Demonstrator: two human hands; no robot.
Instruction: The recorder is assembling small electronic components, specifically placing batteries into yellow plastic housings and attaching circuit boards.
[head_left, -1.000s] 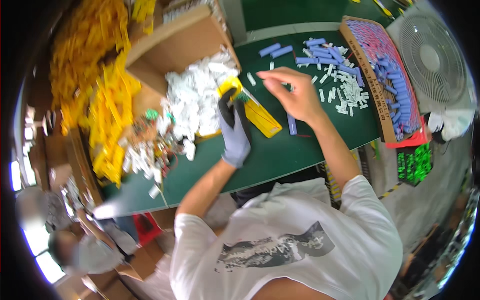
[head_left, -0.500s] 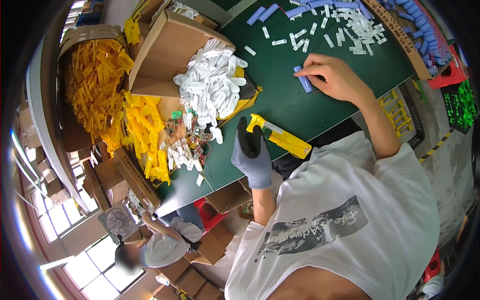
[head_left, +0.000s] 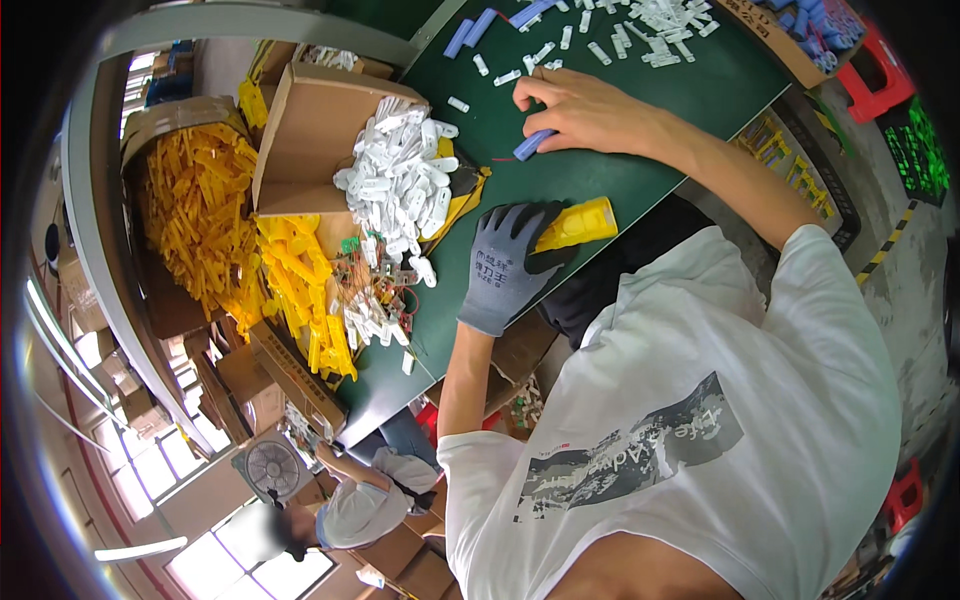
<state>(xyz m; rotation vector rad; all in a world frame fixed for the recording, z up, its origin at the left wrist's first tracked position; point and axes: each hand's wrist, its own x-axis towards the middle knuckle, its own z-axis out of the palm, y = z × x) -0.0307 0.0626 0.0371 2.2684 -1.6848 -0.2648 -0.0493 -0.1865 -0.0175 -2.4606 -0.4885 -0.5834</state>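
Note:
My left hand [head_left: 505, 262], in a grey glove with dark fingertips, is closed over one end of a yellow plastic casing [head_left: 582, 224] at the table's near edge. The glove hides the rest of that casing. Farther off and to the right, my bare right hand [head_left: 585, 112] has its thumb against a blue cylindrical battery [head_left: 535, 145], partly covered by the hand. A thin red wire shows beside the battery. The index finger is bent above it, apart from the thumb. Small white plastic pieces [head_left: 480, 66] lie beyond the right hand.
White plastic covers [head_left: 400, 185] spill from a cardboard box [head_left: 310, 140] on the left. Yellow casings [head_left: 295, 280] fill the space beside it, near small wired circuit boards [head_left: 375, 285]. A box of blue batteries [head_left: 815, 30] stands far right. Another person [head_left: 365, 510] sits at lower left.
My left hand has gone from open beside the yellow casing to gripping it. My right hand and the blue battery have shifted left, and the battery has turned. The whole view has shifted too.

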